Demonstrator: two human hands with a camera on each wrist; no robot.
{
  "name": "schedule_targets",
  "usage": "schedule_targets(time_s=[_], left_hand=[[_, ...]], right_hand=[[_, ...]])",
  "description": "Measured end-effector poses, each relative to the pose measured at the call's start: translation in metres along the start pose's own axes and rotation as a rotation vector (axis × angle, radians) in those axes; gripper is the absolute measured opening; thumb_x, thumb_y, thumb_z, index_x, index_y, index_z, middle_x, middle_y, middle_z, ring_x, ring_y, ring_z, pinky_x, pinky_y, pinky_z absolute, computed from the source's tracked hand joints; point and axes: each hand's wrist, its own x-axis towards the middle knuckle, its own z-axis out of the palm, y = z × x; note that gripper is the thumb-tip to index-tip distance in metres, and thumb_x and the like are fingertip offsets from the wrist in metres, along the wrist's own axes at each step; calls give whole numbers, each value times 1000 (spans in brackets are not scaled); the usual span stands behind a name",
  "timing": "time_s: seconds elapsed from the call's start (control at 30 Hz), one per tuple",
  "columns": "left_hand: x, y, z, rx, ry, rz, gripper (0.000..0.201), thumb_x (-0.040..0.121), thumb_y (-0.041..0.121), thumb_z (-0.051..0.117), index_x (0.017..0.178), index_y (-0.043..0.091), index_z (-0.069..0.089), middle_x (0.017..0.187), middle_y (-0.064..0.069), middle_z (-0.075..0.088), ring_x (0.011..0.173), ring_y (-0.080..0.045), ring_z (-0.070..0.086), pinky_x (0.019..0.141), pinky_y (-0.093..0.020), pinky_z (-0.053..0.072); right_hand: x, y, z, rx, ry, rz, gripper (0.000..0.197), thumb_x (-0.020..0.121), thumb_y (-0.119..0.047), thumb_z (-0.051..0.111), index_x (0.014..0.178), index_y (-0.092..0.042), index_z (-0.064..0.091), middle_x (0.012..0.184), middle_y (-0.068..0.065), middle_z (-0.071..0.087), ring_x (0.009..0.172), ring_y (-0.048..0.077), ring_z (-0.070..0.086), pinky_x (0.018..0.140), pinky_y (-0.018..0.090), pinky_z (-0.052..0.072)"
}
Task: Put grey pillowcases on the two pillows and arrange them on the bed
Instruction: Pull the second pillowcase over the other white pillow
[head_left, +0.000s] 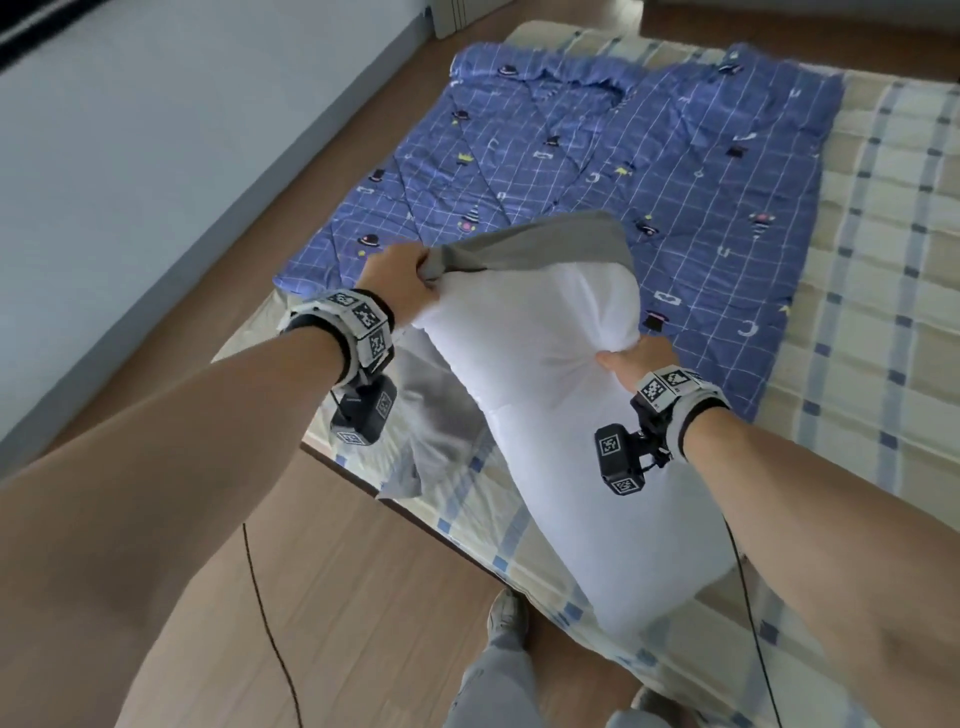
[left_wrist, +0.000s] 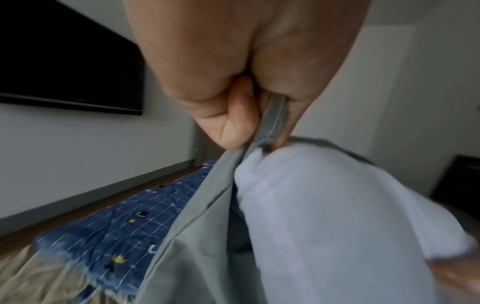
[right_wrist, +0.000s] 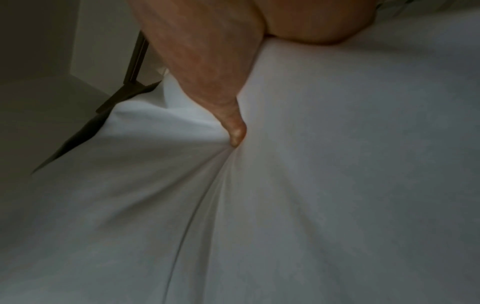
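Observation:
A long white pillow (head_left: 550, 395) stands tilted over the bed's near edge, its lower end near my legs. A grey pillowcase (head_left: 530, 244) drapes over the pillow's far top end and hangs down its left side. My left hand (head_left: 400, 280) pinches the pillowcase hem (left_wrist: 270, 123) at the pillow's upper left corner. My right hand (head_left: 631, 361) grips a bunch of the white pillow (right_wrist: 285, 185) fabric on its right side; the thumb (right_wrist: 235, 131) digs into the cloth. No second pillow is in view.
A blue checked quilt (head_left: 597, 145) lies spread on the bed, over a beige and blue plaid sheet (head_left: 872, 291). Wooden floor (head_left: 332, 597) and a grey wall (head_left: 130, 145) lie to the left. A dark screen (left_wrist: 64, 61) hangs on the wall. My feet stand at the bed's edge.

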Motion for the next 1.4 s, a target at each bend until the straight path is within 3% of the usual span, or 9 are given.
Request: schedule_targets(time_s=[0.13,0.27,0.5,0.57,0.67,0.9,1.0,1.1,1.4], left_hand=[[-10,-4,42,194,-129,57,24,86,19,55,108,8,55,100,-19,66,95,-40,62,79,-42,51],[-38,-30,85,372,-280,64,25,94,19,49,117,10,48,100,-18,64,79,-36,59,68,-39,47],[-52,-5,118,137,-230,66,10,87,13,47,97,11,47,78,-10,59,74,-33,59,64,-38,50],[-59,1,135,113,-324,115,20,85,10,46,103,8,54,86,-15,63,81,-34,60,71,-37,51],[-81,-5,184,86,-517,83,10,86,9,48,78,10,53,89,-19,64,81,-33,59,72,-35,48],[-125,-5,294,-47,-687,7,35,89,26,61,65,17,36,62,4,38,66,-20,42,58,-28,31],[-128,19,323,-105,-715,13,15,89,25,61,92,11,60,81,-3,57,79,-24,53,68,-27,40],[-134,49,346,-107,-772,47,47,89,29,62,131,11,54,115,-8,63,104,-27,60,83,-25,42],[-180,98,448,278,-968,8,39,92,41,53,108,6,58,105,-13,65,100,-31,63,79,-35,48]], right_hand=[[6,20,-22,28,22,71,26,84,-33,66,89,-10,55,89,9,60,80,28,55,69,30,40],[8,46,-30,-48,41,118,32,85,-32,67,102,-6,57,118,17,62,103,35,61,80,34,46],[9,69,7,-225,22,72,36,77,-29,71,105,-6,66,107,15,69,99,33,66,81,37,56],[12,79,16,-253,20,90,39,78,-31,72,106,-5,64,111,15,68,104,35,64,84,38,55],[18,110,31,-324,-23,147,43,82,-33,69,112,-4,61,114,15,66,108,35,62,83,37,52],[22,194,43,-487,-134,198,35,86,-29,64,109,-3,60,113,17,66,101,34,63,76,35,47],[21,225,19,-504,-114,245,18,82,-21,65,91,-7,58,99,15,67,82,32,61,71,33,47],[15,268,-14,-542,-104,289,13,83,-16,63,88,-7,56,95,15,66,76,30,56,72,33,49],[29,387,-39,-591,-146,325,61,83,-42,63,129,-9,40,120,17,61,107,37,60,87,44,46]])
